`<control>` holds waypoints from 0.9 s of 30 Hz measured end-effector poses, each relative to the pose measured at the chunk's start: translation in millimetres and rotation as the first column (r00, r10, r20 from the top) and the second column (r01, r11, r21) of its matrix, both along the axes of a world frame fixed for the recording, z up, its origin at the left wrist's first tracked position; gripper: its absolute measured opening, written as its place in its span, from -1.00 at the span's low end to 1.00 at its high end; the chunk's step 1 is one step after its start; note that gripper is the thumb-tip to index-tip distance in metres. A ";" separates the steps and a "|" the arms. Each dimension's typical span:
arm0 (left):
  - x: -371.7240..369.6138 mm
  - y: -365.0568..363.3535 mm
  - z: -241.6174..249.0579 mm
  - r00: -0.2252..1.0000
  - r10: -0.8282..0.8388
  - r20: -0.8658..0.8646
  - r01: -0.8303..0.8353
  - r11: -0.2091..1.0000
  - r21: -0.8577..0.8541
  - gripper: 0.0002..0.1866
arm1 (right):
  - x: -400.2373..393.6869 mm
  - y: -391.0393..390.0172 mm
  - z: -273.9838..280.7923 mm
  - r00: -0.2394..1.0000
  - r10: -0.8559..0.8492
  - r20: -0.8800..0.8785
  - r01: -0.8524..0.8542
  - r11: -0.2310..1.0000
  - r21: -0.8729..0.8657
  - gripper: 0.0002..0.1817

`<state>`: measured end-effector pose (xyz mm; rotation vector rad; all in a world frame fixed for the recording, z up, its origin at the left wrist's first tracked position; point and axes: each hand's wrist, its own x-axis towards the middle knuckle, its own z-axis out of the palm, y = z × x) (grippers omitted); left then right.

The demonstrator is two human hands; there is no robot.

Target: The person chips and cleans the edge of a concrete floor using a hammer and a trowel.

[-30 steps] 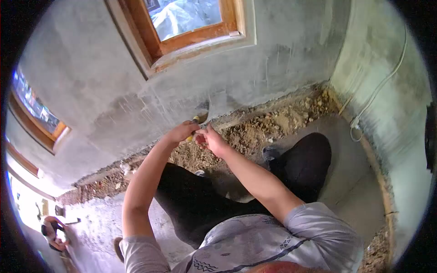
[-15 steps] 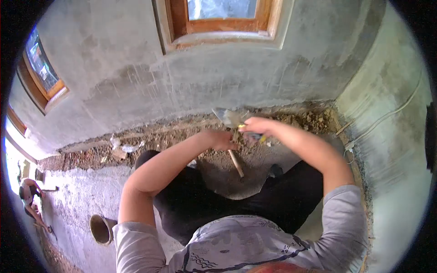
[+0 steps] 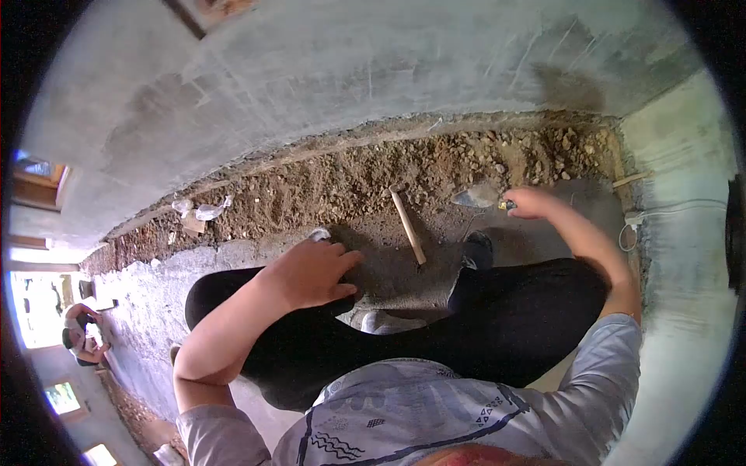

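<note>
Far left edge: another person (image 3: 84,342) crouched low, well apart from the work. Next, scraps of plastic (image 3: 200,211) lying on the dirt strip (image 3: 326,182) at the foot of the grey wall (image 3: 311,85).

Left hand (image 3: 311,273) is loose and open, fingers spread, palm down on the knee of the black trousers (image 3: 404,342); holds nothing. Just above its fingertips, a small white bit (image 3: 320,233) on the ground, can't tell what.

Centre: wooden stick (image 3: 408,227) lying loose on the dirt, tilted, touched by neither hand, approx between the two hands. A dark shoe (image 3: 475,250) sits just right of its lower end.

Right hand (image 3: 530,203) is closed round the handle of a trowel (image 3: 475,197), blade pointing left, low over the dirt; contact w/ soil can't be told. White cable (image 3: 660,213) runs along the right wall.
</note>
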<state>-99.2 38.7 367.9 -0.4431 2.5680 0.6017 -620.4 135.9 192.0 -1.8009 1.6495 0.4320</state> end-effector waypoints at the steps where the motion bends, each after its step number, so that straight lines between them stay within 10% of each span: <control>1: -1.5 -5.1 -2.9 1.000 0.006 0.018 -0.006 1.000 -0.023 -0.33 | -2.7 3.0 -26.0 1.000 -0.012 0.022 0.012 1.000 0.010 -0.51; 5: -24.2 -29.8 -6.6 0.958 0.050 0.283 -0.035 0.998 -0.059 -0.37 | 16.8 18.7 -103.1 0.958 -0.098 0.271 0.144 0.977 -0.157 -0.52; 8: -35.6 -48.9 -21.1 0.941 0.067 0.333 -0.058 0.998 -0.037 -0.37 | 58.4 7.2 -121.5 0.952 -0.242 0.187 0.241 0.970 0.032 -0.49; 11: -47.2 -60.2 -24.5 0.953 0.091 0.291 -0.081 0.996 -0.045 -0.39 | 63.7 7.6 -174.2 0.969 -0.183 0.165 0.214 0.957 -0.197 -0.49; 13: -58.1 -64.0 -21.3 0.949 0.043 0.314 -0.028 0.998 -0.052 -0.40 | 43.8 -14.3 -174.7 0.884 -0.450 0.127 0.461 0.883 -0.082 -0.46; 19: -92.8 -81.5 2.6 0.960 -0.061 0.273 0.064 0.998 -0.002 -0.42 | 30.2 -21.3 -155.8 0.871 -0.491 -0.010 0.446 0.799 -0.403 -0.50; 27: -102.5 -91.7 24.0 0.994 -0.037 0.107 0.030 0.997 0.067 -0.41 | 0.0 76.4 -135.1 0.590 -0.806 0.036 0.762 0.541 -0.356 -0.45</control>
